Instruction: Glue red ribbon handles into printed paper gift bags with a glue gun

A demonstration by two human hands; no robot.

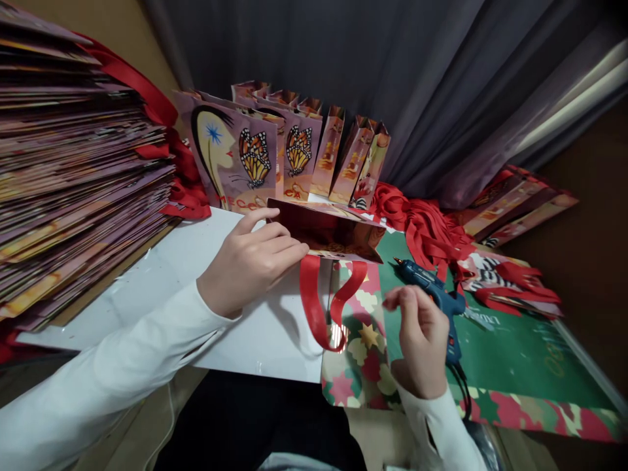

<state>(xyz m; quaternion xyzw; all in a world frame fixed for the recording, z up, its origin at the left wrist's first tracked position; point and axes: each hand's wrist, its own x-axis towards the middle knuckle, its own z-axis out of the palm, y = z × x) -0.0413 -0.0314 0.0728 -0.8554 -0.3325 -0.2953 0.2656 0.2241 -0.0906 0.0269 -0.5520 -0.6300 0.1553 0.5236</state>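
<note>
An open, rectangular, printed paper bag (326,230), near the white tabletop's front edge (265,374), is gripped rimwise by the left hand (255,258); probably light and creasable, best held at corners. The right hand's (424,340) grip cannot be told.

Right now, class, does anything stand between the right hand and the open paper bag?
Nothing visible stands between the right hand and the right end of the paper bag. The glue gun lies just right of that path; the red ribbon loop hangs left of it.
</note>
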